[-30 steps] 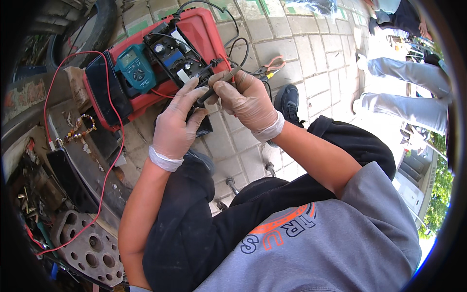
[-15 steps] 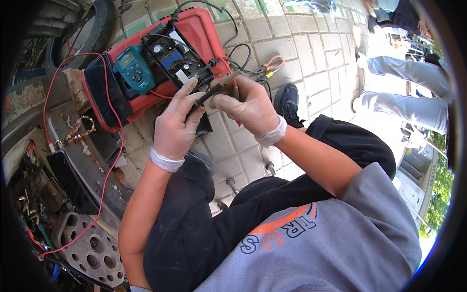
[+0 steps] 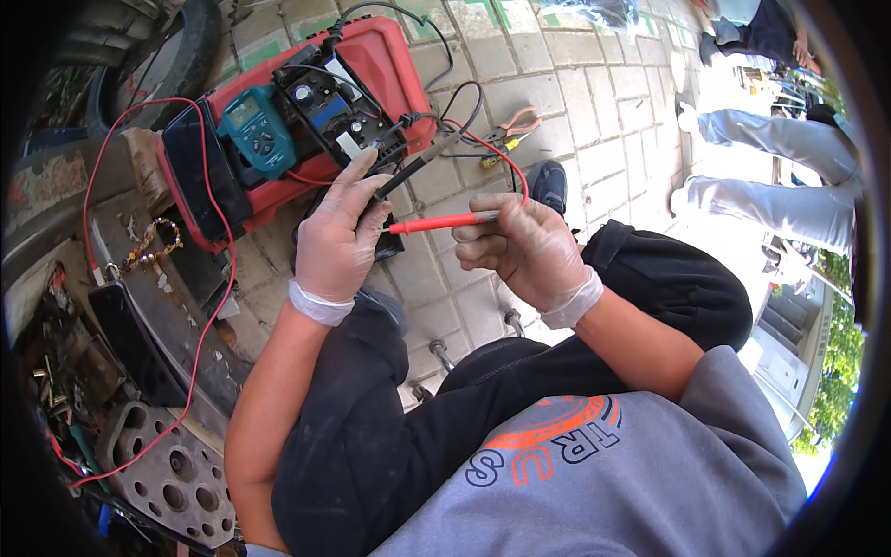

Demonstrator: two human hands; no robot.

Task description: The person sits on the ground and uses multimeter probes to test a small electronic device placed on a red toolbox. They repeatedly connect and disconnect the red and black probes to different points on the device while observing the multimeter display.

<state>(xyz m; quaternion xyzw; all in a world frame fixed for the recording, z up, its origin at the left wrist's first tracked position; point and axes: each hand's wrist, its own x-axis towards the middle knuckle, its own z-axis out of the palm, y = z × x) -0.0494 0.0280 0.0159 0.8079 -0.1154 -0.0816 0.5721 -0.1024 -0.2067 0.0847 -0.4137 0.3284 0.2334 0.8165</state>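
Note:
Thin clear gloves cover both hands. My left hand (image 3: 336, 243) is closed in a pinch on a slim black rod-shaped tool (image 3: 405, 177) that slants up to the right, its far end greyish; its exact kind is unclear. My right hand (image 3: 536, 252) grips a red test probe (image 3: 436, 224), held nearly level, with the metal tip pointing at my left fingers. A red lead curves up from the probe's rear. Beyond the hands, a teal multimeter (image 3: 256, 132) and a black boxy device with a knob (image 3: 327, 110) lie on a red case (image 3: 394, 60).
A black phone (image 3: 206, 169) rests on the case's left side. Pliers (image 3: 518, 123) and a yellow-handled tool (image 3: 501, 152) lie on the paving. At left are a bead bracelet (image 3: 156, 243), a dark flat device (image 3: 135, 339) and a holed metal block (image 3: 172, 473). Another person's legs (image 3: 775, 139) show at right.
My right hand has come away from the black tool's far end, moving right and down, and now holds the red probe level. My left hand has barely moved.

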